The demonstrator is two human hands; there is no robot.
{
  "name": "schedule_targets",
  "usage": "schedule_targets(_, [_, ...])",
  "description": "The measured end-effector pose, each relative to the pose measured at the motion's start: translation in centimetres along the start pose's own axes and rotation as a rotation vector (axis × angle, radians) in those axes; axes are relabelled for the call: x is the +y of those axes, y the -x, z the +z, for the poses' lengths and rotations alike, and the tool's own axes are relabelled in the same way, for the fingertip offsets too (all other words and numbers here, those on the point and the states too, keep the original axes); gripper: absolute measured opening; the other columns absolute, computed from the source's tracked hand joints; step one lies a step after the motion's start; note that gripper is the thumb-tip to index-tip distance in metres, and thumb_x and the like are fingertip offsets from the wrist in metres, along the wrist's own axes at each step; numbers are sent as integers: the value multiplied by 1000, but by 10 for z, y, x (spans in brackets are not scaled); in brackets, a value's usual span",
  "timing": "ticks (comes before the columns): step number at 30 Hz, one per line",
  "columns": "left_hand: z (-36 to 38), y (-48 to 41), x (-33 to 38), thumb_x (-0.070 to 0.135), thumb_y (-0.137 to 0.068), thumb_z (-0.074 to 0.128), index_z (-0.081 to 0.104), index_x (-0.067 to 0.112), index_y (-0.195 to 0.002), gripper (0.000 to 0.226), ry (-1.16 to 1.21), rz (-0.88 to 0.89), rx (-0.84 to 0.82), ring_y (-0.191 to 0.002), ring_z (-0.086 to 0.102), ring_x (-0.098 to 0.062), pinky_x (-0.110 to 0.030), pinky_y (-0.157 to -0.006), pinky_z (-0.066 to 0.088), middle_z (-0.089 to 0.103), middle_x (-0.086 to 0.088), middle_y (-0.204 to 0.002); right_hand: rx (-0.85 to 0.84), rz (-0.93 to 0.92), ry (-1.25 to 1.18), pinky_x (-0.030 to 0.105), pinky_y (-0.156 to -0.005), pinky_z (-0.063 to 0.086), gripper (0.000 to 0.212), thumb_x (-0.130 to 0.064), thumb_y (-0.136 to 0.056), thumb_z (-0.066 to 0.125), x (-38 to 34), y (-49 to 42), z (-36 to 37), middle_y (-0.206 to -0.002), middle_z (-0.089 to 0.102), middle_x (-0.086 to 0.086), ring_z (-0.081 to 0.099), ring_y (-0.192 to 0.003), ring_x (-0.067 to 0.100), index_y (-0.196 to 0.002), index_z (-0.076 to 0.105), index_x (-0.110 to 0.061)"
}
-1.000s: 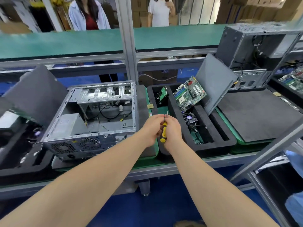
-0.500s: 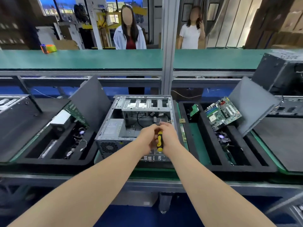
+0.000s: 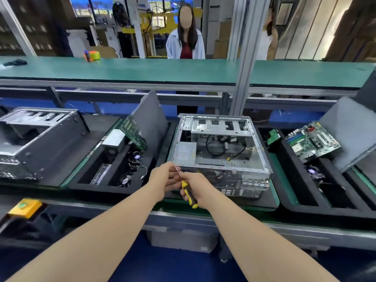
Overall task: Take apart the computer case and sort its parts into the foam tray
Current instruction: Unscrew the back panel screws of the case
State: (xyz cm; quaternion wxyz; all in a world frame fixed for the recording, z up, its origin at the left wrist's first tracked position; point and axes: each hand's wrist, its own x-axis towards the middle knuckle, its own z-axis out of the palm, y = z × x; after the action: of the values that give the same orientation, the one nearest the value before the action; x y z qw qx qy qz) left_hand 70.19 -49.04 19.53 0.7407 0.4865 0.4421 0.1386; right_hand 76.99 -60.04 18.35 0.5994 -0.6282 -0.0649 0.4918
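Observation:
An open grey computer case lies on its side on the green belt, with cables and a power supply inside. My right hand grips the yellow-and-black handle of a screwdriver in front of the case's near left corner. My left hand pinches the thin shaft near its tip. A black foam tray to the right holds a motherboard, a small green card and a fan. Another foam tray to the left holds a board, a drive and fans.
A second grey case lies at far left. Grey side panels lean in both trays. An aluminium post rises behind the case. Two people stand beyond the raised green shelf. A yellow box sits at the bench's near left edge.
My view has swung to the left, so the case and right tray sit further right in frame. My hands stay joined on the screwdriver, now tilted with the tip up-left.

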Motion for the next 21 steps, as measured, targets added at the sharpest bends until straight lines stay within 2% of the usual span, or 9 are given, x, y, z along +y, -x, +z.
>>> schedule_targets(4, [-25,-10,-22,10,-92,69,72,0,-100,13,-72,-96,-29,-54,67,-20,-28,-49,58,73,-12,-81,15,108,32,24,-43,35,24,-23,-106,54,26,-5,19,-64,63,5,48,-49,15,-91,66,-9])
schedule_targets(8, [-39,-18,-42,7,-96,62,68,1,-94,9,-126,-160,-89,-62,63,-20,-30,-49,58,70,-10,-77,78,161,17,26,-47,39,31,-23,-109,47,51,-7,29,-71,60,7,49,-53,16,-88,65,-10])
schedule_targets(10, [-43,-22,-51,5,-99,59,67,2,-102,9,-131,-171,-122,-68,64,-21,-35,-59,62,71,-10,-84,113,169,-8,26,-48,41,24,-18,-108,47,62,-8,30,-73,58,9,50,-54,16,-96,65,-7])
schedule_targets(12, [-45,-27,-59,-1,-99,57,65,3,-114,18,-143,-190,-166,-78,67,-24,-36,-69,60,73,-14,-99,145,172,-37,26,-49,44,19,-12,-108,46,73,-9,31,-74,60,10,53,-55,16,-104,63,-5])
schedule_targets(15, [-48,-30,-69,-3,-97,60,64,2,-125,29,-142,-225,-208,-79,67,-21,-31,-62,60,72,-15,-114,178,164,-90,29,-54,51,24,-9,-109,44,87,-13,33,-82,65,15,60,-57,19,-113,65,2])
schedule_targets(19, [-50,-39,-73,-2,-97,61,64,4,-130,33,-112,-259,-208,-73,67,-18,-26,-50,53,73,-10,-110,166,168,-141,35,-64,60,27,-15,-110,42,97,-21,36,-86,66,14,65,-67,24,-115,65,-2])
schedule_targets(21, [-50,-45,-73,-2,-96,63,64,6,-130,35,-105,-256,-203,-76,67,-19,-29,-56,54,74,-11,-112,159,164,-128,37,-65,62,29,-17,-111,41,99,-26,35,-90,66,14,68,-70,25,-117,65,-2])
